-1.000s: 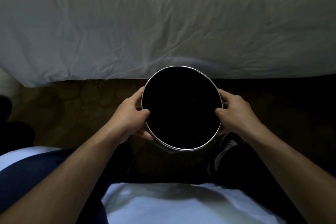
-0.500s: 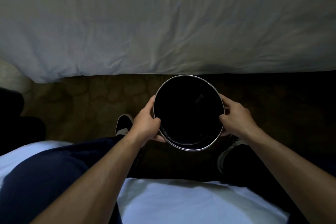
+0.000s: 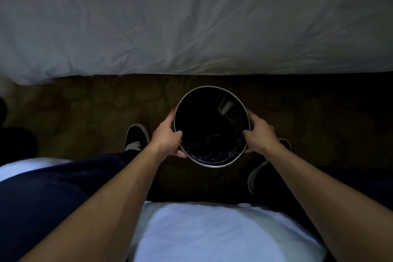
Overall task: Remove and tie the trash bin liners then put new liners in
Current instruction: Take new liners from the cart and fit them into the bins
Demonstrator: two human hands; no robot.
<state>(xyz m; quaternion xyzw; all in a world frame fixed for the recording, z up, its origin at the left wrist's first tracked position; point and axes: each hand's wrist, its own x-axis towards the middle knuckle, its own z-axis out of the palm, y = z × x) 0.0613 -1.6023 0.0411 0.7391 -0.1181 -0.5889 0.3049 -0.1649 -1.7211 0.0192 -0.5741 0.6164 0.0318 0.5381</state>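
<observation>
Lower the round black trash bin with silver rim [image 3: 212,87] level onto the brown patterned carpet [image 3: 95,108], at 6 o'clock from the white bedsheet [image 3: 191,23], before loosening anything. Held at 9 and 3 o'clock by the left hand [image 3: 168,140] and right hand [image 3: 262,135], each grip clenched on the rim, thumbs inside. Looks lined: glossy crinkled black plastic liner [image 3: 210,155] along the inner wall near 6 o'clock.

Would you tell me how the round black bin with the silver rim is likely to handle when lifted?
The round black bin with the silver rim is probably rigid: its rim shows a clean circle under the left hand and right hand. It looks nearly empty, so likely light and easily tipped.
</observation>
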